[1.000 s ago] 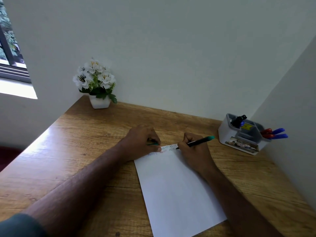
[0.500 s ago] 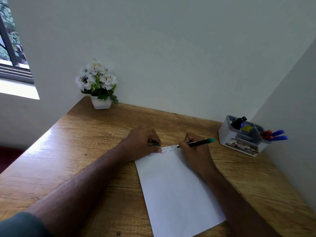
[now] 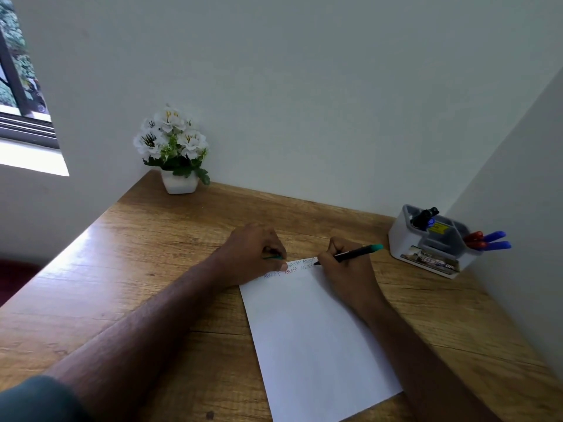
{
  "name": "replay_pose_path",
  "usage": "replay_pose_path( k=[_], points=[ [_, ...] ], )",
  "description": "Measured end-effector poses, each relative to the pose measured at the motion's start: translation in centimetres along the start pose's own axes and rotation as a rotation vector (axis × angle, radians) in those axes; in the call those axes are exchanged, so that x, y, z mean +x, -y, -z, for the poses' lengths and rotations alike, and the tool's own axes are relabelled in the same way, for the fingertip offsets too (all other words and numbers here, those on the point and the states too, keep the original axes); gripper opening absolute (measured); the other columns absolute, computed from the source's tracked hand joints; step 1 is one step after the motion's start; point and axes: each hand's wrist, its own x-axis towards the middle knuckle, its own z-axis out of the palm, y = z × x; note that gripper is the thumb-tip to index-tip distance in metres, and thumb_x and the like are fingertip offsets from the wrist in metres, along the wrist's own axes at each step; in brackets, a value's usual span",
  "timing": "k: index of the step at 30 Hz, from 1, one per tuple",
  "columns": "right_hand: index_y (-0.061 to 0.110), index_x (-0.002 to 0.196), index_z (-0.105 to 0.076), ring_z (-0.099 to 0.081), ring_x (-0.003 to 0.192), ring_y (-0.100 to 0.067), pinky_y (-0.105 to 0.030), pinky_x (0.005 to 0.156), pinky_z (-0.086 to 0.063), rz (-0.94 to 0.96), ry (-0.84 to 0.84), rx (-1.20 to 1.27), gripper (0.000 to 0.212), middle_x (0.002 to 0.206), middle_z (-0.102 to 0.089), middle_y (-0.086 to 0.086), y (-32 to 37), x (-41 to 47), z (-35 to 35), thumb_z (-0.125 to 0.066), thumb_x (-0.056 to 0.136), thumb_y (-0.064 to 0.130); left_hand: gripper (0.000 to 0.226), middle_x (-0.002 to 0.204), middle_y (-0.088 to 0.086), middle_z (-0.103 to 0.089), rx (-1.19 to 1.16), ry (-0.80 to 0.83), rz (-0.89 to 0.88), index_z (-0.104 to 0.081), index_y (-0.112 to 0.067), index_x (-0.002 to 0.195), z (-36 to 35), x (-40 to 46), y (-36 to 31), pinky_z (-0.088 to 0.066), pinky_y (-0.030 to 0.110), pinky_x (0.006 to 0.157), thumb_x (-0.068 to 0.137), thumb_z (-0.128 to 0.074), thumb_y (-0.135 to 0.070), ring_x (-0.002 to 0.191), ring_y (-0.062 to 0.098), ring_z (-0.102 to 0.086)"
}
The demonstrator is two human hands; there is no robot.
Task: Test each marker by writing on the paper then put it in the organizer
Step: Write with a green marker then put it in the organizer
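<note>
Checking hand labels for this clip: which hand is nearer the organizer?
Right. The right hand, holding the green marker, is just left of the organizer; the left hand is farther left.

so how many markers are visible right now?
6 that I can make out: one green-ended marker in the right hand, two red and two blue leaning out of the organizer, one dark marker in its rear slot. More may be hidden inside.

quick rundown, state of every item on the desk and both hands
green marker: uncapped, in right hand, tip on paper
right hand: grip on the marker, writing
left hand: rests on the paper's top corner, holds a green cap
paper: flat, letters along top edge, rest blank
organizer: upright, red and blue markers sticking out
flower pot: upright at back corner
</note>
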Motion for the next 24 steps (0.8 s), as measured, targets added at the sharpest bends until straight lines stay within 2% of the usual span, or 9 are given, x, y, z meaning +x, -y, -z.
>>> replay_pose_path(
  k=[8,12,15,17,19,20,22,24],
  points=[
    [0.013,0.058,-0.039,-0.03,0.052,-0.006,-0.019,0.047,-0.025,-0.017,-0.005,0.013,0.034,0.053,-0.036,0.003,-0.2,0.1,0.0,-0.061,0.079,-0.002,0.035,0.097,-0.015,-0.065,-0.015,-0.006,0.012,-0.076,-0.032,0.098,0.1,-0.1,-0.1,-0.048,0.036,0.085,0.074,-0.064,-0.055,0.095,0.006,-0.055],
    [0.015,0.057,-0.037,-0.029,0.052,-0.005,-0.019,0.047,-0.024,-0.006,-0.01,0.01,0.037,0.052,-0.035,0.006,0.0,0.0,0.0,-0.062,0.079,-0.002,0.026,0.097,-0.017,-0.063,-0.003,-0.001,0.001,-0.076,-0.032,0.099,0.1,-0.1,-0.2,-0.047,0.034,0.085,0.079,-0.072,-0.049,0.097,0.005,-0.054],
    [0.012,0.059,-0.046,-0.042,0.058,-0.008,-0.018,0.055,-0.034,-0.004,-0.103,0.148,0.029,0.059,-0.046,0.0,0.1,-0.2,0.6,-0.061,0.081,0.001,0.031,0.099,-0.018,-0.063,-0.01,0.01,0.008,-0.074,-0.031,0.103,0.2,-0.1,-0.2,-0.046,0.03,0.083,0.079,-0.072,-0.05,0.096,0.003,-0.054],
    [0.016,0.064,-0.055,-0.053,0.069,-0.016,-0.025,0.067,-0.041,-0.01,-0.188,0.355,0.025,0.066,-0.058,-0.005,-0.1,-0.2,1.4,-0.061,0.084,0.003,0.036,0.099,-0.018,-0.064,-0.048,0.013,0.037,-0.073,-0.027,0.107,0.5,-0.1,0.0,-0.046,0.026,0.081,0.077,-0.076,-0.047,0.094,0.003,-0.055],
    [0.019,0.071,-0.06,-0.056,0.073,-0.021,-0.032,0.072,-0.045,0.005,-0.233,0.494,0.025,0.068,-0.064,-0.001,0.2,-0.3,1.8,-0.065,0.086,0.0,0.037,0.097,-0.015,-0.066,-0.059,0.007,0.068,-0.073,-0.025,0.106,1.1,-0.2,0.1,-0.049,0.025,0.078,0.074,-0.08,-0.045,0.09,0.002,-0.058],
    [0.017,0.072,-0.061,-0.058,0.072,-0.017,-0.029,0.072,-0.047,0.043,-0.238,0.48,0.023,0.067,-0.064,0.005,0.4,-0.4,1.9,-0.068,0.085,-0.001,0.034,0.093,-0.015,-0.066,-0.064,0.008,0.089,-0.074,-0.026,0.101,1.4,-0.2,0.3,-0.049,0.025,0.076,0.073,-0.081,-0.044,0.087,0.002,-0.059],
    [0.007,0.071,-0.06,-0.058,0.066,-0.007,-0.02,0.066,-0.045,0.131,-0.184,0.394,0.018,0.064,-0.063,0.008,0.9,-0.7,2.0,-0.07,0.083,-0.002,0.023,0.083,-0.013,-0.068,-0.073,0.031,0.119,-0.075,-0.025,0.089,2.0,-0.5,0.5,-0.048,0.025,0.068,0.073,-0.082,-0.04,0.079,0.003,-0.06],
    [0.007,0.067,-0.058,-0.056,0.064,-0.013,-0.024,0.064,-0.043,0.175,-0.064,0.343,0.016,0.063,-0.062,0.002,1.4,-0.9,1.8,-0.065,0.081,0.007,0.014,0.075,-0.012,-0.068,-0.068,0.073,0.113,-0.077,-0.022,0.084,2.5,-0.6,0.4,-0.046,0.023,0.062,0.076,-0.081,-0.033,0.072,0.003,-0.06]
  ],
)
